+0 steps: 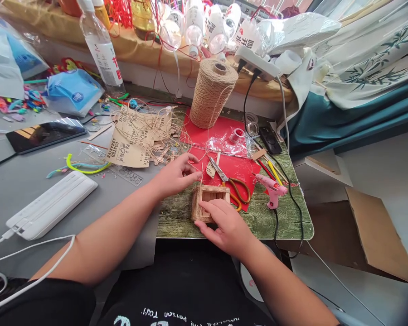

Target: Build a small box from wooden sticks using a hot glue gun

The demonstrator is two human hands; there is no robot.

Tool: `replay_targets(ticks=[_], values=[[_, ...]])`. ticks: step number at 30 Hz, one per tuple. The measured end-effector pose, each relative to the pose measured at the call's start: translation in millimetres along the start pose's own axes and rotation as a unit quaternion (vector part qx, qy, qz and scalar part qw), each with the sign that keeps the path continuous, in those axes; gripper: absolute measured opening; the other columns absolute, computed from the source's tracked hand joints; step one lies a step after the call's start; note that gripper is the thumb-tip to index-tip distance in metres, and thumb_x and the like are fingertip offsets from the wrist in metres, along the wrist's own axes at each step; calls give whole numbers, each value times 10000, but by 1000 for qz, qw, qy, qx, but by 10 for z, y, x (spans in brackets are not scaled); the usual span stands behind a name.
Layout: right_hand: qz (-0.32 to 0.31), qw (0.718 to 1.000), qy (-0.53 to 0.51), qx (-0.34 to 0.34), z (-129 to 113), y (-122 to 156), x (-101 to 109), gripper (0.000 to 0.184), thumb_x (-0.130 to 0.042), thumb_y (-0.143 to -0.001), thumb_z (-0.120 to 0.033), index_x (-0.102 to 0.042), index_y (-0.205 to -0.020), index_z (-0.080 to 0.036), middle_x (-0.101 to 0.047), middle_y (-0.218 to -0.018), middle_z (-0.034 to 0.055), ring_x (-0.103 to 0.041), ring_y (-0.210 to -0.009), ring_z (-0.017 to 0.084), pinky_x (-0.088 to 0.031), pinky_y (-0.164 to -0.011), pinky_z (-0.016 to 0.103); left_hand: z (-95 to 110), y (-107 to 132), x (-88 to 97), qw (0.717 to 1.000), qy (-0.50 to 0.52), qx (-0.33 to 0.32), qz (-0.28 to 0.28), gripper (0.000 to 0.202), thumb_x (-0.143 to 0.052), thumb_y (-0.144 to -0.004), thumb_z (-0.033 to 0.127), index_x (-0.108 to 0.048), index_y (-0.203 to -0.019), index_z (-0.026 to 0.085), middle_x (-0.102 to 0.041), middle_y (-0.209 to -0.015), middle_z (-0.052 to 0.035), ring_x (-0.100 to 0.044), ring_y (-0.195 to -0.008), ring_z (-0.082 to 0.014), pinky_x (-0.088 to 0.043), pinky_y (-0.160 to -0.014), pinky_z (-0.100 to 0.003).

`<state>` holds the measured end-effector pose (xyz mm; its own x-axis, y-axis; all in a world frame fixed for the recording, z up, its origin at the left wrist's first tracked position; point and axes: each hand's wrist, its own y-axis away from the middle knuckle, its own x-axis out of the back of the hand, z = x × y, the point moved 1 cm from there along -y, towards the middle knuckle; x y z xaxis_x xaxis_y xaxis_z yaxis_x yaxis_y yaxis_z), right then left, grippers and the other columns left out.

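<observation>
A small open box (196,204) of wooden sticks, its sides wrapped in twine, sits near the table's front edge. My right hand (226,226) grips its near side, the thumb low on the outside and the fingers over the rim. At the box's far left corner a strand of twine (201,168) rises to the fingertips of my left hand (180,175), which are pinched together on it. Just beyond the box lie scissors (240,190) with orange handles, blades apart. Behind them a big spool of twine (212,93) stands upright on red sheets (204,131).
On the right rest a pink glue gun (274,190), its black cord over the table edge, and several pens (274,172). Sandpaper (131,140) and tangled twine lie left of the spool. A white power strip (52,203), phone (46,135) and bottle (104,54) are farther left.
</observation>
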<state>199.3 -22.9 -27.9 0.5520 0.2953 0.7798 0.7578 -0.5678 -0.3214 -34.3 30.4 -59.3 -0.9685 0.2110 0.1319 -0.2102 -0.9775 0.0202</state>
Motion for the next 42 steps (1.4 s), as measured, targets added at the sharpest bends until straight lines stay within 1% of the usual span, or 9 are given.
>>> replay_targets(ticks=[4, 7, 12, 16, 20, 26, 32, 37, 42], values=[[1, 1000, 9, 10, -10, -17, -1, 423, -655, -1010, -257, -537, -1402, -152, -706, -1078, 135, -662, -981, 281, -586, -884, 461, 61, 53, -6, 994, 26, -19, -103, 444, -733, -921, 357, -516, -1285, 225, -698, -1049, -48, -663, -987, -200, -501, -869, -347], [1, 1000, 8, 16, -10, -16, -5, 425, -649, -1015, -263, -528, -1406, -150, -709, -1081, 139, -662, -972, 282, -589, -872, 459, 73, 53, -41, 991, 41, -26, -127, 489, -762, -879, 285, -527, -1304, 222, -667, -1123, -66, -644, -1063, -213, -502, -911, -360], [5, 1000, 13, 13, 16, -3, -9, 406, -653, -1013, -275, -550, -1381, -138, -707, -1072, 147, -663, -965, 288, -587, -861, 462, 56, 60, -68, 992, 10, -16, -128, 554, -763, -832, 193, -539, -1338, 238, -635, -1154, -63, -620, -1048, -207, -503, -881, -345], [10, 1000, 14, 14, 31, 4, -4, 409, -647, -1014, -283, -563, -1381, -123, -704, -1056, 152, -659, -950, 293, -586, -838, 463, 64, 71, -79, 990, -15, -15, -136, 610, -728, -807, 133, -532, -1370, 262, -623, -1205, -60, -610, -1075, -211, -508, -904, -347], [14, 1000, 11, 17, 34, 14, -3, 420, -637, -1019, -286, -556, -1403, -138, -703, -1050, 143, -653, -951, 290, -581, -842, 460, 56, 73, -103, 992, -17, 0, -122, 618, -693, -797, 112, -535, -1374, 269, -627, -1185, -50, -615, -1045, -203, -516, -898, -339], [3, 1000, 17, 14, 36, 9, 5, 362, -634, -1025, -295, -593, -1336, -116, -698, -1022, 141, -634, -909, 277, -572, -814, 440, 13, 51, -125, 989, 53, 30, -135, 562, -702, -809, 135, -555, -1339, 253, -612, -1147, -46, -611, -985, -190, -515, -856, -326], [4, 1000, 18, 11, 23, 6, 17, 344, -633, -1023, -284, -599, -1318, -110, -697, -1024, 144, -635, -928, 278, -568, -836, 439, 1, -13, -105, 970, 187, 41, -149, 494, -673, -799, 125, -577, -1271, 231, -640, -1133, -57, -608, -1096, -209, -492, -927, -337], [1, 1000, 21, 10, 30, 12, 9, 345, -624, -1026, -287, -594, -1327, -122, -695, -1024, 135, -627, -916, 272, -566, -825, 434, -27, -6, -131, 976, 159, 38, -144, 543, -726, -774, 103, -576, -1275, 249, -621, -1122, -41, -608, -1071, -194, -501, -884, -314], [6, 1000, 25, 11, 42, 17, 0, 344, -610, -1035, -299, -589, -1334, -130, -692, -1019, 129, -618, -905, 267, -564, -813, 431, -33, -3, -177, 979, 153, 37, -126, 490, -702, -786, 95, -586, -1238, 244, -619, -1091, -30, -611, -1043, -181, -500, -878, -301]])
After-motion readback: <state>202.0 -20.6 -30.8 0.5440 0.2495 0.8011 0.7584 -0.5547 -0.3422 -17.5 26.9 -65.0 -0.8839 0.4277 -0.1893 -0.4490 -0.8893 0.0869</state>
